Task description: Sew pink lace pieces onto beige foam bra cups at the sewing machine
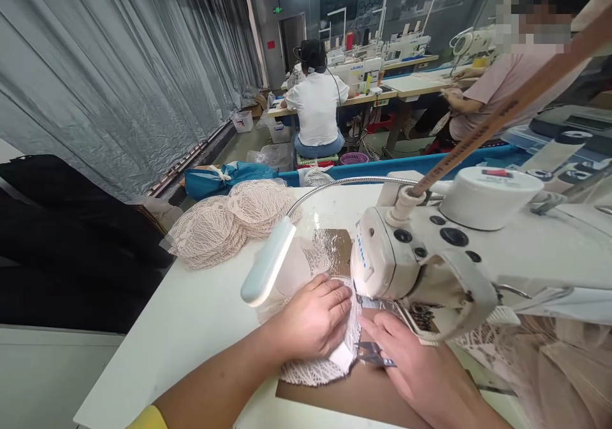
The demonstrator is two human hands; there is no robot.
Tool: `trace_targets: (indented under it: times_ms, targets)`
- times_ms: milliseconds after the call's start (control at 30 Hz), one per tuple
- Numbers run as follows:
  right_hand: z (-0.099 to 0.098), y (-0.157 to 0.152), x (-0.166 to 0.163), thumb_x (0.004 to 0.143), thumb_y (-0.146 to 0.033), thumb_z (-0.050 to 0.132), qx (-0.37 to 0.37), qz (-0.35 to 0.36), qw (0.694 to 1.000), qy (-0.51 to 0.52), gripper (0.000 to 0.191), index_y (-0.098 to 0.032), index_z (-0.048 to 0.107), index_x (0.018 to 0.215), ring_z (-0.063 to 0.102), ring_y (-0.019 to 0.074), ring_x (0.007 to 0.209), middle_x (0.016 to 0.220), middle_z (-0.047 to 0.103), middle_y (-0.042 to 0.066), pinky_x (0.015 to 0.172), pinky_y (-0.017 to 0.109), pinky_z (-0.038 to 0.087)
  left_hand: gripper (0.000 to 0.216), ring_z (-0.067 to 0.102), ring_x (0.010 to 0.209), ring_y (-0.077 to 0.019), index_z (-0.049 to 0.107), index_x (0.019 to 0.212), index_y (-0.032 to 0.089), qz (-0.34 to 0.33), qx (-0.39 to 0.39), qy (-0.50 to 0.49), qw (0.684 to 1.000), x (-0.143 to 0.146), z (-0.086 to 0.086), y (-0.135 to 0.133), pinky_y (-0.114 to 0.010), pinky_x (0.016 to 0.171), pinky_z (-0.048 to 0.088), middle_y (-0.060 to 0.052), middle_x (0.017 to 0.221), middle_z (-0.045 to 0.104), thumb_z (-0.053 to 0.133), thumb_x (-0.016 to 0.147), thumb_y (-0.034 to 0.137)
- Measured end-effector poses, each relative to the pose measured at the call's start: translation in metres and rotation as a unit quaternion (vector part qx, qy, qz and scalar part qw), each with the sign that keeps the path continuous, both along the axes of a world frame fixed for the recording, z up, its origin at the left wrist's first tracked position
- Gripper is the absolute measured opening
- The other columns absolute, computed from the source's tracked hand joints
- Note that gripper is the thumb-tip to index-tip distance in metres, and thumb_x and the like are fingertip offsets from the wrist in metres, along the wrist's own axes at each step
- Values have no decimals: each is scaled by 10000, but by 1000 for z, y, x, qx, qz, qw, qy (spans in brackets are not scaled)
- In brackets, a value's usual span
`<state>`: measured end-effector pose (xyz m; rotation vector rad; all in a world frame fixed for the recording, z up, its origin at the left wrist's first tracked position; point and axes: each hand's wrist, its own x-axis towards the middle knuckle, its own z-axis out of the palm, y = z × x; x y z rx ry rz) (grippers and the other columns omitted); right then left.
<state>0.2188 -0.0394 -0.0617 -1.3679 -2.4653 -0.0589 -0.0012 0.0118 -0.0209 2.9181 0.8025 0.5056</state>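
A worker's left hand (315,317) lies flat and open, pressing a lace piece (310,371) onto the table (191,327) by the sewing machine (430,257). At its 3 o'clock the right hand (415,365) rests with fingers extended, its grip unclear. A lace stack (224,222) sits at 10 o'clock.

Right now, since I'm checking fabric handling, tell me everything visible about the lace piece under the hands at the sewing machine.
The lace piece is pale cream openwork with a netted pattern, soft-looking. It lies flat on the white table, running under the sewing machine head. The left hand presses flat on it; the right hand touches its right edge. Its near edge overlaps a brown sheet.
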Motion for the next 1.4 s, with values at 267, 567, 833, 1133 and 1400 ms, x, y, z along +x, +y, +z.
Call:
trace_targets:
  times_ms: [267, 567, 833, 1133, 1400]
  targets:
    - [-3, 0, 3, 766, -48, 367, 45, 18, 999, -19, 560, -248, 638, 1214, 652, 258, 1026, 1205, 661, 97, 829, 403, 556, 312, 557, 1072, -213, 565, 1207, 130, -64, 2, 39, 997, -5, -1, 3, -429, 1082, 294, -101, 1243, 623, 455, 924, 201]
    - [5, 1, -1, 753, -53, 382, 49, 12, 998, -35, 547, -261, 666, 1172, 673, 259, 976, 1204, 671, 87, 801, 414, 572, 351, 552, 1068, -221, 552, 1241, 137, -83, -15, 53, 995, -9, 2, 7, -439, 1073, 292, -80, 1288, 598, 466, 906, 195]
    - [2, 1, -3, 708, 6, 424, 93, -19, 993, -65, 591, -279, 670, 1163, 686, 243, 937, 1167, 688, 71, 772, 362, 577, 425, 551, 982, -238, 510, 1289, 64, -59, -36, 49, 996, -2, -3, 2, -346, 842, 459, -156, 1270, 588, 467, 884, 185]
    - [14, 4, -6, 737, -2, 391, 123, -29, 989, -82, 529, -212, 708, 1106, 702, 254, 859, 1071, 721, 108, 706, 369, 593, 385, 527, 878, -241, 561, 1205, 73, -16, -21, 52, 998, 1, -4, 0, -354, 780, 449, -156, 1167, 618, 492, 845, 194]
    - [-1, 0, 2, 763, -51, 370, 77, 20, 995, -56, 545, -240, 666, 1180, 660, 279, 1017, 1218, 653, 134, 815, 435, 567, 411, 517, 1028, -252, 524, 1264, 112, -44, -45, 43, 997, -4, -4, 0, -388, 881, 424, -100, 1284, 590, 495, 860, 182]
